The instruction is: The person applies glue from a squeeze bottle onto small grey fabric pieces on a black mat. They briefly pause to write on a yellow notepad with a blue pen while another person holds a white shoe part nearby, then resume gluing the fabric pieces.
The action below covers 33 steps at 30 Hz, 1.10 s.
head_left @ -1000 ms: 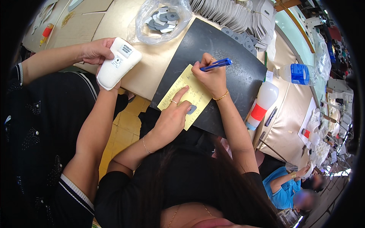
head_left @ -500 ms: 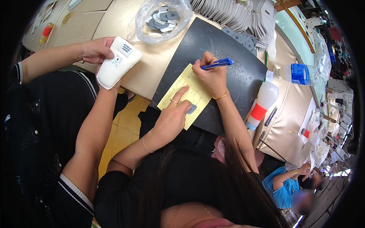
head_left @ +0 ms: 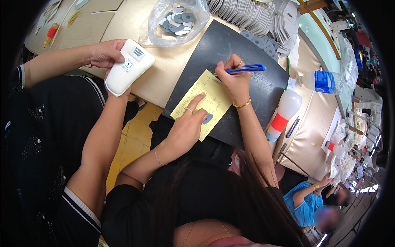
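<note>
Writing step, mid-note, upper centre: right hand (head_left: 233, 79) closed round pen (head_left: 246, 69), tip on note (head_left: 214, 95); left hand (head_left: 185, 129) spread flat, holding nothing, pinning note to mat (head_left: 263, 88); next line needs note kept steady

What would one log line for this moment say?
left hand: flat on yellow note | right hand: grips blue pen | note: on black mat | co-worker's hand: holds white device
</note>
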### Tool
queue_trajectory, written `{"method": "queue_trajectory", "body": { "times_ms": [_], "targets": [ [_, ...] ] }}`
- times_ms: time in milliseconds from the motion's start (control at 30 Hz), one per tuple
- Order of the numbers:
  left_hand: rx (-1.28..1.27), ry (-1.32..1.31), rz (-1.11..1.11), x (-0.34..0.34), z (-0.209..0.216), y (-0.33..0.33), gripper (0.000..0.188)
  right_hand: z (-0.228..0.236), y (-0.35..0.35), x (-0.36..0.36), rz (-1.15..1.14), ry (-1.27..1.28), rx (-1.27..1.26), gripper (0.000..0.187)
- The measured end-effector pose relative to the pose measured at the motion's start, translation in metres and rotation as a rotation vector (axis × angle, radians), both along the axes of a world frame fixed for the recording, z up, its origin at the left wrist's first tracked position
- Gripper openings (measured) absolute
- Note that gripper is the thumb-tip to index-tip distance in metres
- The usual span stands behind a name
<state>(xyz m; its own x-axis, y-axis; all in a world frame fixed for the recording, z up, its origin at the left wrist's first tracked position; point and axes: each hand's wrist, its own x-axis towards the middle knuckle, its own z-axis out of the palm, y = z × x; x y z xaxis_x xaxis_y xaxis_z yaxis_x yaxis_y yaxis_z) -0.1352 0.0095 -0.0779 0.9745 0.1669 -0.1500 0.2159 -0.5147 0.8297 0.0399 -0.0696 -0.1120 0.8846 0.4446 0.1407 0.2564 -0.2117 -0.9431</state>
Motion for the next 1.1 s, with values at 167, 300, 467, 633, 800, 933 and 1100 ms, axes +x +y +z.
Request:
{"method": "queue_trajectory", "body": {
  "times_ms": [167, 300, 467, 633, 800, 933, 1100],
  "targets": [
    [0.074, -0.058, -0.007, 0.0, -0.001, -0.001, 0.008, -0.003, -0.002, 0.004, 0.019, -0.056, -0.085, 0.033],
    [0.05, -0.025, -0.007, 0.0, 0.0, -0.001, 0.008, -0.005, 0.0, 0.006, 0.032, -0.111, -0.081, 0.032],
    [0.032, -0.01, -0.007, 0.001, 0.001, 0.0, 0.007, -0.003, 0.003, 0.003, 0.024, -0.131, -0.08, 0.031],
    [0.001, 0.024, -0.027, 0.002, 0.003, 0.001, 0.006, -0.005, 0.002, 0.004, 0.026, -0.161, -0.092, 0.031],
    [0.048, -0.037, 0.004, 0.0, 0.0, -0.001, 0.007, -0.008, 0.001, 0.006, 0.032, -0.162, -0.088, 0.03],
    [-0.013, 0.041, -0.026, 0.001, 0.003, 0.002, 0.006, -0.006, 0.0, 0.006, 0.018, -0.135, -0.097, 0.031],
    [-0.027, 0.04, -0.023, 0.001, 0.002, 0.001, 0.006, -0.007, 0.0, 0.007, 0.036, -0.135, -0.102, 0.031]
  ]
}}
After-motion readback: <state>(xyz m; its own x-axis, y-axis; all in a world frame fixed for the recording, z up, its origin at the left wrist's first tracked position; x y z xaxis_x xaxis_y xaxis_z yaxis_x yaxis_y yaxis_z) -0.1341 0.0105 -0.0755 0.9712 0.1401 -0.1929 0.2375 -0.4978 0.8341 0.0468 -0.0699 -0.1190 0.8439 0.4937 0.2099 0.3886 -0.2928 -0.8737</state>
